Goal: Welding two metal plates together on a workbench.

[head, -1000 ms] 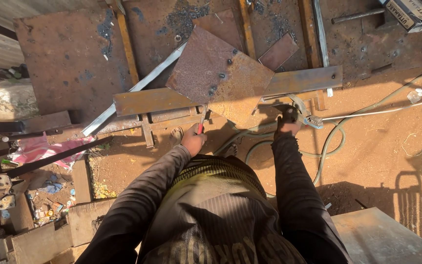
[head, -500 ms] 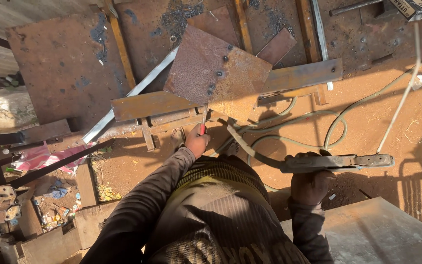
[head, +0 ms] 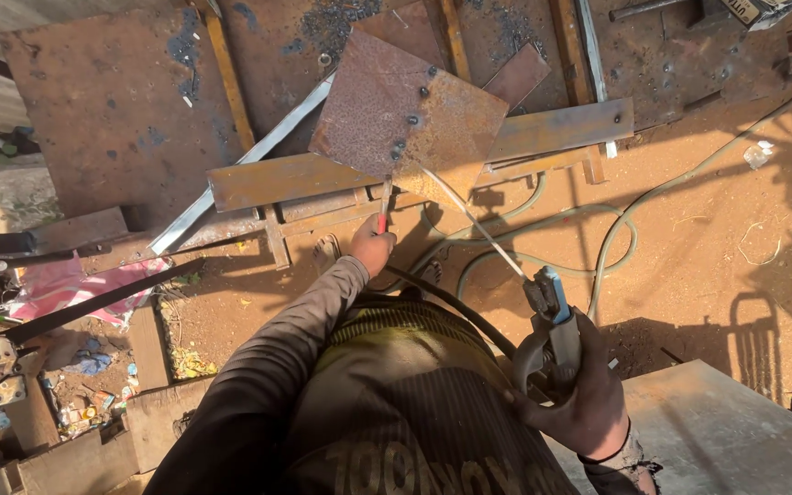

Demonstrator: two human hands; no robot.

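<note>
Two hands are working over rusty steel on sandy ground. The right hand (head: pixel 588 394) is gripping a welding holder (head: pixel 550 325), fingers wrapped tightly around its handle, and a thin welding rod (head: pixel 474 220) is running from its clamp up toward a rusty square plate (head: pixel 405 115). The left hand (head: pixel 373 246) is closing around a red-handled tool (head: pixel 382 209), whose tip is touching the flat bar (head: pixel 277 181) under that plate. A black cable (head: pixel 451 307) is trailing from the holder across the person's body, and pale hoses (head: pixel 543 220) are looping on the sand nearby.
</note>
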